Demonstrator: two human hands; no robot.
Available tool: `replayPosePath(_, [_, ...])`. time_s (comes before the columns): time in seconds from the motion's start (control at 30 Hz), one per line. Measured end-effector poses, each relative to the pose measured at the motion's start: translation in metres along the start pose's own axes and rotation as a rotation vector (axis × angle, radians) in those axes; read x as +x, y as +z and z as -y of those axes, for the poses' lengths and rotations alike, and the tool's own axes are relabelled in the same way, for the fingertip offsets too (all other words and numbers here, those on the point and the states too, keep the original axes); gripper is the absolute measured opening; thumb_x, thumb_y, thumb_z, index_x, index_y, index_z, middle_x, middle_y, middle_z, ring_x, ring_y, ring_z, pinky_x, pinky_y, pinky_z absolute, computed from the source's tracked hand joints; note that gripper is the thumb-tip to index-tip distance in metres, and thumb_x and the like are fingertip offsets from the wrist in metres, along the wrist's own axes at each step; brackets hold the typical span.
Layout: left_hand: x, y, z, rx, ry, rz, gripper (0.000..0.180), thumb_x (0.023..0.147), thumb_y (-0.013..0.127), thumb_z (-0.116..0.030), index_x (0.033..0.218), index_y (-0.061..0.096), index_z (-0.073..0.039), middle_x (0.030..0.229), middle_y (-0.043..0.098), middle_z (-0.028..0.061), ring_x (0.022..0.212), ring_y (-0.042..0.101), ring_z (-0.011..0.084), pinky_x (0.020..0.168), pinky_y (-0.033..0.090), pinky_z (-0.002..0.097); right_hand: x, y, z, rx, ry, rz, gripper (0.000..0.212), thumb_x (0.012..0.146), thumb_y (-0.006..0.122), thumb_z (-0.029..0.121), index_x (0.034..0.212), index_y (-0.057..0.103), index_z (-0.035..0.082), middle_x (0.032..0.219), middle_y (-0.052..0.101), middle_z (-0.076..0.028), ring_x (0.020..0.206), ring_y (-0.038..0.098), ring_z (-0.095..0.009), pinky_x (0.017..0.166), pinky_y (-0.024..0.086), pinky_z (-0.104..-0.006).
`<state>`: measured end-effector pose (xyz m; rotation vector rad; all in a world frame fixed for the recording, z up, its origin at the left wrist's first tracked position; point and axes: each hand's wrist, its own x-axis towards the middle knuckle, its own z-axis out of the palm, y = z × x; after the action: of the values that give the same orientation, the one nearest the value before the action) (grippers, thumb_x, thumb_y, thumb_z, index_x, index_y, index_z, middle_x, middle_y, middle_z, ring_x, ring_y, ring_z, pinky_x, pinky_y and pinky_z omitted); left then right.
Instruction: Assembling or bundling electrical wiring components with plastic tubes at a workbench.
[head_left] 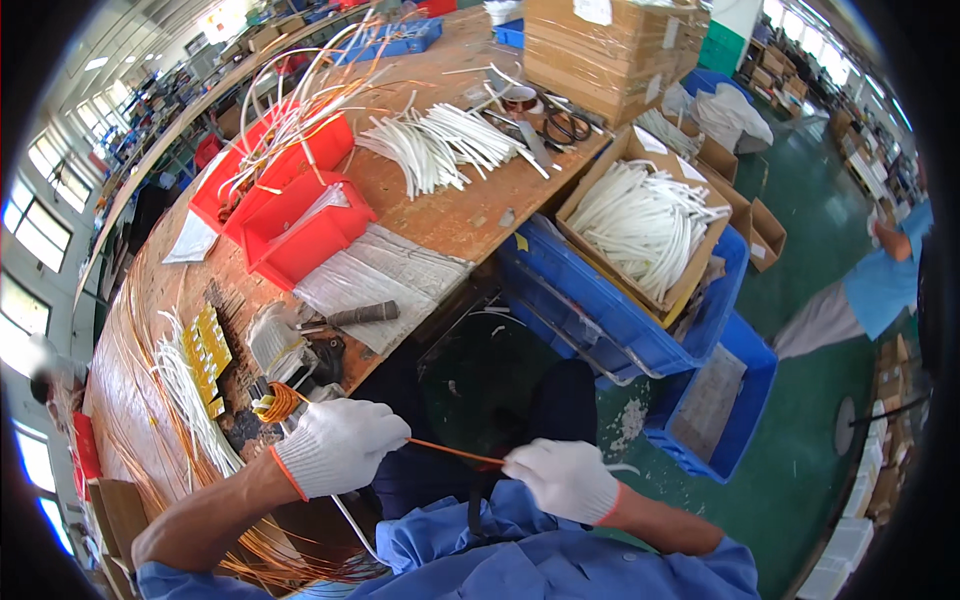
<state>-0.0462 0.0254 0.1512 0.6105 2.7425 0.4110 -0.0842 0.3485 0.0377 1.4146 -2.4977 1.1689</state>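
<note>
A thin orange wire (455, 452) runs taut between my two hands, above my lap. My left hand (345, 445), in a white knitted glove, is closed round its left end, close to the table edge. My right hand (562, 480), gloved the same way, pinches the other end; a short white tube end (622, 468) pokes out beside it. Just beyond my left hand, a coil of orange wire (280, 402) sits wound at a small dark fixture. A white tube (355, 528) hangs below my left wrist. The fingertips' exact hold is partly hidden by the gloves.
On the wooden table stand red bins (305, 235) with wires, a bundle of white tubes (440, 145), a dark-handled tool (362, 314) and a yellow plate (206, 355). To the right, a carton of white tubes (645, 225) rests on blue crates (590, 300). Another person (880, 280) stands far right.
</note>
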Motion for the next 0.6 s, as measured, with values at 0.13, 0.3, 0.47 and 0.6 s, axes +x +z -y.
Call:
replayPosePath(0.13, [0.016, 0.006, 0.000, -0.001, 0.024, -0.050, 0.013, 0.090, 0.067, -0.009, 0.101, 0.074, -0.011, 0.090, 0.070, 0.0103, 0.090, 0.073, 0.0341, 0.075, 0.059, 0.0468, 0.067, 0.040, 0.024, -0.098, -0.002, -0.024, 0.015, 0.098, 0.071, 0.027, 0.091, 0.068, 0.015, 0.079, 0.062, -0.002, 0.069, 0.069, -0.021, 0.055, 0.053, -0.0363])
replayPosePath(0.3, [0.028, 0.006, -0.012, -0.027, -0.031, -0.214, 0.007, 0.092, 0.070, -0.002, 0.097, 0.072, -0.006, 0.086, 0.068, 0.0147, 0.081, 0.069, 0.0392, 0.072, 0.055, 0.0476, 0.069, 0.022, 0.016, -0.359, -0.023, -0.071, 0.010, 0.094, 0.067, 0.024, 0.088, 0.067, 0.015, 0.079, 0.065, -0.004, 0.070, 0.071, -0.021, 0.052, 0.055, -0.0405])
replayPosePath(0.47, [0.029, 0.014, -0.010, -0.029, -0.050, -0.239, 0.011, 0.092, 0.072, -0.001, 0.101, 0.072, -0.006, 0.087, 0.067, 0.0150, 0.081, 0.068, 0.0397, 0.072, 0.054, 0.0478, -0.028, -0.056, -0.057, -0.216, 0.147, 0.031, 0.018, 0.096, 0.076, 0.033, 0.098, 0.074, 0.015, 0.081, 0.065, -0.008, 0.080, 0.072, -0.028, 0.064, 0.057, -0.0419])
replayPosePath(0.6, [0.011, 0.010, -0.018, 0.064, -0.055, -0.290, 0.015, 0.092, 0.070, 0.000, 0.105, 0.072, -0.005, 0.091, 0.067, 0.0157, 0.085, 0.067, 0.0398, 0.075, 0.053, 0.0487, -0.080, -0.095, -0.071, -0.158, 0.285, 0.102, 0.023, 0.096, 0.077, 0.028, 0.114, 0.079, 0.014, 0.093, 0.072, -0.007, 0.084, 0.072, -0.029, 0.070, 0.057, -0.0403])
